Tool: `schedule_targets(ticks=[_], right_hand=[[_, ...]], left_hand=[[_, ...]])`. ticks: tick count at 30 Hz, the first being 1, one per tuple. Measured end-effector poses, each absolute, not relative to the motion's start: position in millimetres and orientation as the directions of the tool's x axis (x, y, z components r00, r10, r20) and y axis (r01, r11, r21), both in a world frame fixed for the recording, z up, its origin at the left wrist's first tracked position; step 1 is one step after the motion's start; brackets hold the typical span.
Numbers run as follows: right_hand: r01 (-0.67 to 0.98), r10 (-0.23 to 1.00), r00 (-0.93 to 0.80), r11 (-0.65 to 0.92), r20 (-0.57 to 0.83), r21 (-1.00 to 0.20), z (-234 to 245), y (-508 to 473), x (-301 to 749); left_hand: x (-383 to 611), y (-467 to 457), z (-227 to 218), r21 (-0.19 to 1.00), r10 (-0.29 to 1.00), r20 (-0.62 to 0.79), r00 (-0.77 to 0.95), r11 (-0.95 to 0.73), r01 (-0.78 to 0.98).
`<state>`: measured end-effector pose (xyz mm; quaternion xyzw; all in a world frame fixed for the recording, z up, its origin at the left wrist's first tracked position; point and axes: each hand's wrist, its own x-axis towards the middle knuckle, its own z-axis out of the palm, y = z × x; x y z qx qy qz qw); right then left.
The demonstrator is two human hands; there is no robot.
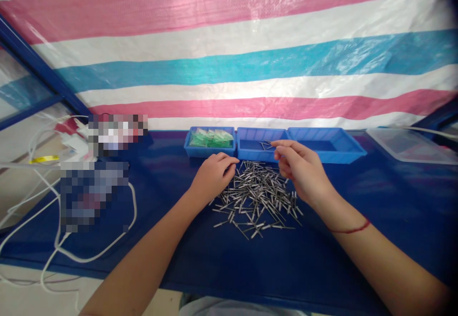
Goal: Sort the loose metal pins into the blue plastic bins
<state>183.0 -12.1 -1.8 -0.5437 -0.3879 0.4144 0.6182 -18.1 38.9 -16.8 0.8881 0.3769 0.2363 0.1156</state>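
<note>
A loose heap of small metal pins [255, 196] lies on the blue table [358, 220] in front of me. My left hand [213, 175] rests at the heap's left edge, fingers curled together over the pins; what it grips is hidden. My right hand [300, 168] hovers over the heap's right side, just in front of the middle blue tray [250, 150]. Its fingers are bent and pinched, and what they hold is too small to make out. A red string circles my right wrist.
Three blue trays stand in a row at the back: the left tray [209, 152] holds green packets, the middle one a few pins, the right tray [332, 153] looks bare. A clear plastic lid [411, 146] lies far right. White cables [89, 254] trail at the left. A striped tarp hangs behind.
</note>
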Motion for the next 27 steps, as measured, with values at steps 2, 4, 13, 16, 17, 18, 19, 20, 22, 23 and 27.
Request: schedule_targets(ticks=[2,4,13,16,17,18,19,20,22,23,27], right_hand=[[-0.09,0.938,0.347,0.06,0.025,-0.994,-1.4,-13.7,181.3],[-0.086,0.944,0.33,0.048,0.017,-0.995,-1.3,-14.9,178.6],[-0.009,0.966,0.26,0.014,0.011,-1.0,-6.8,-18.2,172.4],[0.038,0.973,0.231,0.012,0.021,-0.999,-12.0,-16.8,172.7],[0.061,0.974,0.222,0.017,0.03,-0.998,-13.5,-16.4,172.6],[0.089,0.976,0.214,0.024,0.042,-0.996,-14.7,-16.0,172.6],[0.125,0.977,0.205,0.032,0.058,-0.992,-15.5,-15.8,172.5],[0.169,0.978,0.195,0.046,0.079,-0.984,-16.0,-15.7,172.5],[0.276,0.978,0.16,0.085,0.133,-0.957,-16.0,-16.1,172.7],[0.337,0.978,0.135,0.107,0.16,-0.936,-15.8,-16.6,172.9],[0.599,0.97,0.02,0.183,0.243,-0.78,-15.4,-18.8,173.3]], left_hand=[[-13.4,39.3,-19.1,0.342,0.672,0.324,0.666,-0.74,0.579],[-8.0,38.8,-22.4,0.323,0.651,0.308,0.693,-0.757,0.568],[-2.3,38.7,-26.9,0.383,0.722,0.206,0.66,-0.681,0.625],[-0.9,39.4,-25.9,0.462,0.758,0.163,0.632,-0.625,0.63],[-0.2,39.3,-25.6,0.489,0.772,0.146,0.618,-0.599,0.633],[0.5,38.9,-25.2,0.514,0.785,0.131,0.605,-0.576,0.636],[1.2,38.3,-24.7,0.532,0.795,0.122,0.594,-0.558,0.637],[1.7,37.5,-24.1,0.543,0.802,0.12,0.584,-0.546,0.638],[2.5,35.7,-22.5,0.544,0.812,0.136,0.568,-0.54,0.642],[2.6,34.7,-21.5,0.54,0.815,0.153,0.559,-0.543,0.644],[1.9,31.4,-16.6,0.549,0.822,0.255,0.509,-0.556,0.624]])
